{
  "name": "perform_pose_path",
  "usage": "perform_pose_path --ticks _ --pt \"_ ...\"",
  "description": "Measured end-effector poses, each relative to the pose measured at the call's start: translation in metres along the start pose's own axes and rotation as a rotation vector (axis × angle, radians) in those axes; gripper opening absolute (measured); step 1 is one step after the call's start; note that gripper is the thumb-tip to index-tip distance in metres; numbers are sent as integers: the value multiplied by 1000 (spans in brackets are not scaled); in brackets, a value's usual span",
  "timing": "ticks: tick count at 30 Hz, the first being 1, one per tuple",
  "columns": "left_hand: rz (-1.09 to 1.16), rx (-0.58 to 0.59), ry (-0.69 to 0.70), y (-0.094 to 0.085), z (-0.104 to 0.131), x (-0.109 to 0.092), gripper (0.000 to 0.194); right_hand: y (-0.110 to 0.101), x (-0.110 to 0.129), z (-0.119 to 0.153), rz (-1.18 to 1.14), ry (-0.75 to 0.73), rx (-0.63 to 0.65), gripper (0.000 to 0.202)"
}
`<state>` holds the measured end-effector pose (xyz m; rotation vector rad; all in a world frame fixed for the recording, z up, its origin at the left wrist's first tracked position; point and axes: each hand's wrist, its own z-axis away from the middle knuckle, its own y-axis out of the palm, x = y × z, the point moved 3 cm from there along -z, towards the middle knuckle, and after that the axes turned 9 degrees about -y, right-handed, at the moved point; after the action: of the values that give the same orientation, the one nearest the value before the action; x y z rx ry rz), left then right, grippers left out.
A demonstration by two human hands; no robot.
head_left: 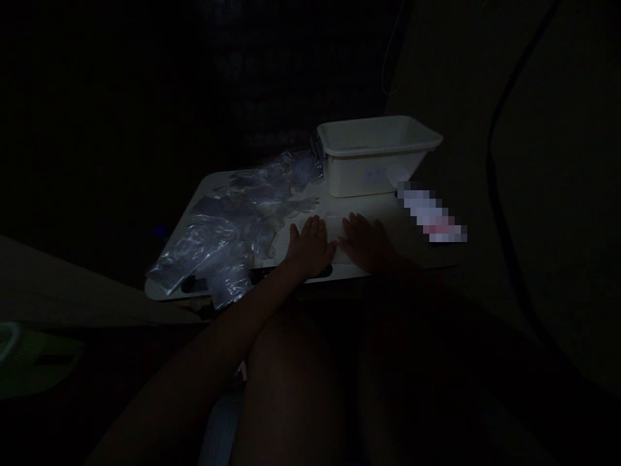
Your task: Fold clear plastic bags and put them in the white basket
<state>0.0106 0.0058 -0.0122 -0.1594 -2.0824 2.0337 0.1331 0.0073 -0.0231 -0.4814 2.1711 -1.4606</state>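
Note:
My left hand (309,249) lies flat near the front edge of a small white table (198,197), its fingers stretched out and pointing away from me. Just to its right, my right hand (366,244) rests palm down on the same tabletop with the fingers spread. The two thumbs nearly meet; whether they touch I cannot tell. Between the fingertips shows a faint clear patch, perhaps thin plastic, too dim to make out. Left of my left hand, several clear plastic bags (213,226) lie in a loose heap and hang over the front edge.
A white plastic tub (373,171) stands at the back right of the table. Beside it lies a blurred-out flat item (431,213). A green object (39,359) is at the lower left. A dark cable (492,162) runs down the right. The room is very dark.

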Motion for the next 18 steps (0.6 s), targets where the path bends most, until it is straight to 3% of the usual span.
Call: perform_pose_path --ticks 18 --pt "-17 1 -2 0 0 0 58 0 0 -1 -9 8 35 52"
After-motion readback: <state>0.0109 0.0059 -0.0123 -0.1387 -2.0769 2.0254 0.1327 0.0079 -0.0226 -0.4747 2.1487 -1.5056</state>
